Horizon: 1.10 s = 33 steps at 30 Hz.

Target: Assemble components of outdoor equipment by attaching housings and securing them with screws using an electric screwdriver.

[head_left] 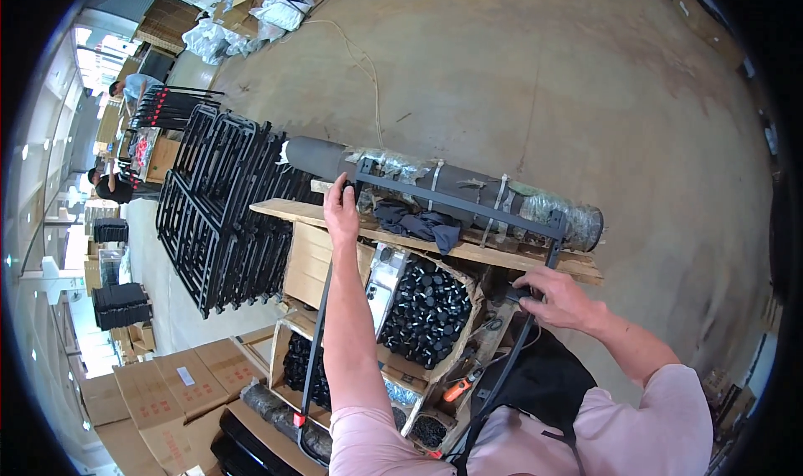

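Observation:
A dark metal tube frame (456, 198) lies in front of me, its crossbar along a padded roll (493, 193) and its two side tubes running back toward my body. My left hand (341, 215) is at the frame's far left corner, fingers closed around the tube there; anything small inside them is hidden. At the right side tube, my right hand (562, 299) pinches a small black knob (520, 294) between thumb and fingers. Below the crossbar, a box of black round-headed knobs (425, 311) stands between my arms. A dark cloth (422, 223) is bunched beside the roll.
The padded roll rests along a wooden plank (284, 212). Stacked black metal frames (222, 208) stand to the left. Cardboard boxes (171, 392) sit at lower left. An orange-handled tool (462, 387) lies near my body. Two people (113, 185) work far left; a cable (374, 83) crosses the floor.

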Each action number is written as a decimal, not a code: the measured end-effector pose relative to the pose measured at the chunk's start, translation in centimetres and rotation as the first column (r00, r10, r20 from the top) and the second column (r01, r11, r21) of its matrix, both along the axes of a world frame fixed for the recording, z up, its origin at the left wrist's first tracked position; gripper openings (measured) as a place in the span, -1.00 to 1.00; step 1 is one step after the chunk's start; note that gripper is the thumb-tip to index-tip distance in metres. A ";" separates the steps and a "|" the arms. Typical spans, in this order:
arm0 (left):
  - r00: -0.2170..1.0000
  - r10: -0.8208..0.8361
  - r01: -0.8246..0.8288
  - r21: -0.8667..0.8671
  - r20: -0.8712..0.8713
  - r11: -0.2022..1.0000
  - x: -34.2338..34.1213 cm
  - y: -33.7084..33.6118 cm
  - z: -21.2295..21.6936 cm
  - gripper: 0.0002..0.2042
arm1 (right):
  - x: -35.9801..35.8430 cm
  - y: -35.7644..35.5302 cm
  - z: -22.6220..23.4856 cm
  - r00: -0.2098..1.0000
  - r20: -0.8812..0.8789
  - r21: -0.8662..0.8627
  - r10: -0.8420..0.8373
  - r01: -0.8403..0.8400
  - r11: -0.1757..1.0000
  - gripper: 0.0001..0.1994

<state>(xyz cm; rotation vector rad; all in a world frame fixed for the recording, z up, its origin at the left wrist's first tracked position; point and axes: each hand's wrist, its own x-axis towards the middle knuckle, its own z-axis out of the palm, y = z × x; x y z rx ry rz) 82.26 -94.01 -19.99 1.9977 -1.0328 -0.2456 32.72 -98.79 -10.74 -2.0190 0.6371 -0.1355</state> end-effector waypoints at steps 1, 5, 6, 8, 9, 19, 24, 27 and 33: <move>1.000 0.002 -0.001 -0.056 0.025 0.998 0.2 0.1 -0.2 -0.63 | 0.1 -0.2 0.3 1.000 0.012 -0.027 -0.007 0.008 1.000 -0.65; 0.980 0.026 -0.059 -0.164 -0.198 0.985 0.1 -0.2 -0.9 -0.61 | 0.1 -1.1 0.8 0.999 -0.029 -0.074 -0.038 0.035 0.997 -0.67; 0.969 -0.010 -0.036 -0.182 -0.246 0.983 0.4 0.0 -0.9 -0.64 | 0.1 -1.4 1.0 0.998 -0.025 -0.064 -0.053 0.051 0.997 -0.68; 0.967 -0.012 -0.036 -0.182 -0.256 0.983 0.6 0.2 -0.9 -0.69 | 0.0 -1.7 1.0 0.997 -0.025 -0.055 -0.067 0.066 0.996 -0.69; 0.971 -0.011 -0.029 -0.164 -0.240 0.986 0.4 0.3 -0.8 -0.69 | -0.3 -1.9 0.9 0.996 -0.024 -0.081 -0.085 0.082 0.993 -0.69; 0.995 -0.088 0.081 -0.110 -0.056 0.991 1.1 0.6 -0.7 -0.62 | -1.2 -3.9 1.0 0.957 -0.028 -0.155 -0.288 0.281 0.947 -0.67; 1.000 -0.024 0.024 -0.084 -0.001 0.996 0.7 -0.7 -1.2 -0.71 | -2.1 -4.9 0.2 0.936 -0.010 -0.278 -0.352 0.335 0.900 -0.65; 0.980 -0.028 -0.006 -0.173 -0.196 0.985 0.3 -0.7 -2.0 -0.67 | -2.3 -5.1 0.4 0.954 -0.015 -0.332 -0.301 0.279 0.901 -0.67; 0.947 0.002 -0.046 -0.132 -0.320 0.990 0.3 -0.4 -1.4 -0.67 | -2.5 -4.5 0.3 0.965 -0.125 -0.304 -0.232 0.186 0.934 -0.68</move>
